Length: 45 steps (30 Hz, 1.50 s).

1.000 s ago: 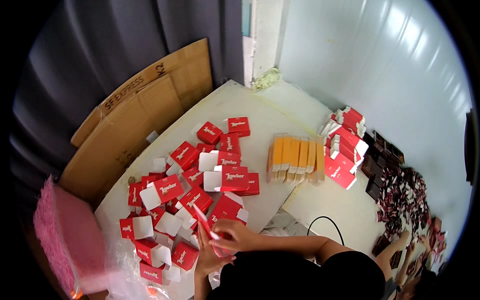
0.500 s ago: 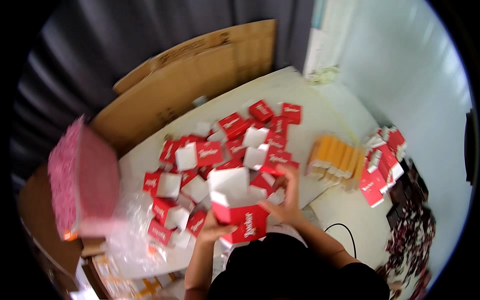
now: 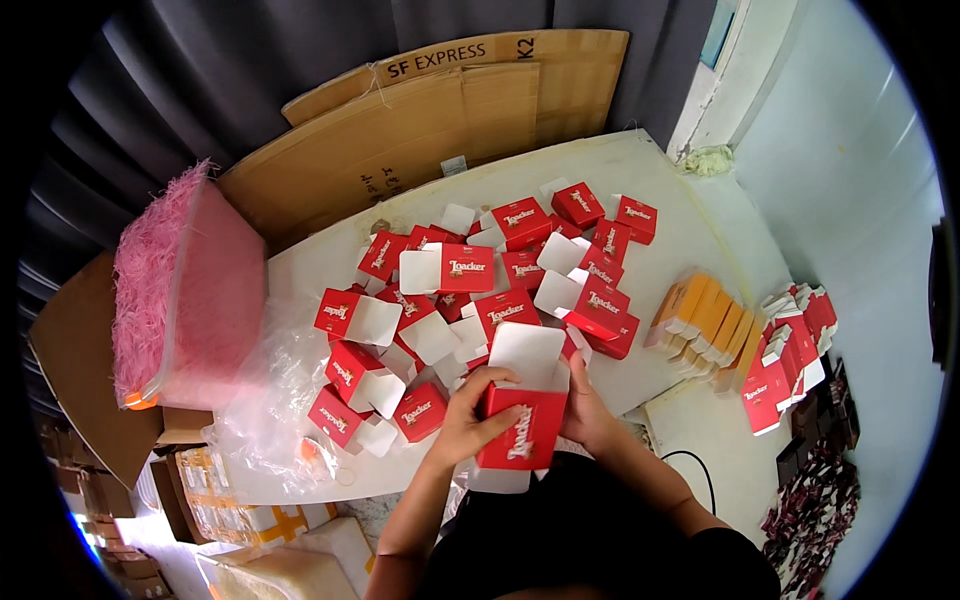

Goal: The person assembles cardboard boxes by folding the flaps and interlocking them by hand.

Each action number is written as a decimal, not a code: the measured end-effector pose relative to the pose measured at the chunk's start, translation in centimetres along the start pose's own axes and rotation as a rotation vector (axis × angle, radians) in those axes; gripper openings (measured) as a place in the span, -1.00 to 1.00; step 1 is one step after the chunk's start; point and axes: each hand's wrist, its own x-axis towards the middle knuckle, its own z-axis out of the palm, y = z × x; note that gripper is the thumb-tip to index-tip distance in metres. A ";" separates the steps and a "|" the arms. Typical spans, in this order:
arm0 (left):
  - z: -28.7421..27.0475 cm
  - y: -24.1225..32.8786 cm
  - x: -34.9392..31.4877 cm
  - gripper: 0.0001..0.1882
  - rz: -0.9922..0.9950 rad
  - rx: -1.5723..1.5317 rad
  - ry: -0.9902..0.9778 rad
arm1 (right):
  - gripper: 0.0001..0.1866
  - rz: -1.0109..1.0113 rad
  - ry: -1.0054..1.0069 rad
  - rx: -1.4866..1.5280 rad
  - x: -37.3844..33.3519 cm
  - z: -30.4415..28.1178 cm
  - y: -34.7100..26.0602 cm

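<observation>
Right hand (image 3: 594, 410), fingers partly hidden behind red box (image 3: 536, 418). Dark-red pieces (image 3: 815, 515) (lower right) too small to tell apart. Brown cartons (image 3: 107, 497) cut off, lower left.

White lettering crosses the red boxes (image 3: 467, 268) on the table (image 3: 690, 235); black print (plus smaller dark characters) marks cardboard (image 3: 410, 130) along its far edge.

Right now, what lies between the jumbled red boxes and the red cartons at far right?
A row of yellow packs, seen in the head view.
</observation>
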 end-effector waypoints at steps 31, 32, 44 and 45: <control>0.0 1.5 0.7 -0.30 -0.004 -0.242 -0.048 | -0.42 -0.213 -0.492 -1.536 -2.7 4.5 -4.8; 0.4 2.2 0.7 -0.29 -0.034 -0.258 -0.096 | -0.42 -0.081 -0.425 -1.593 -3.1 5.2 -5.5; 1.3 3.7 0.9 -0.16 -0.027 -0.194 -0.218 | -0.46 -0.204 -0.251 -1.398 -3.9 3.9 -4.9; 1.4 3.8 0.8 -0.15 -0.030 -0.221 -0.208 | -0.45 -0.184 -0.230 -1.377 -4.0 3.8 -4.9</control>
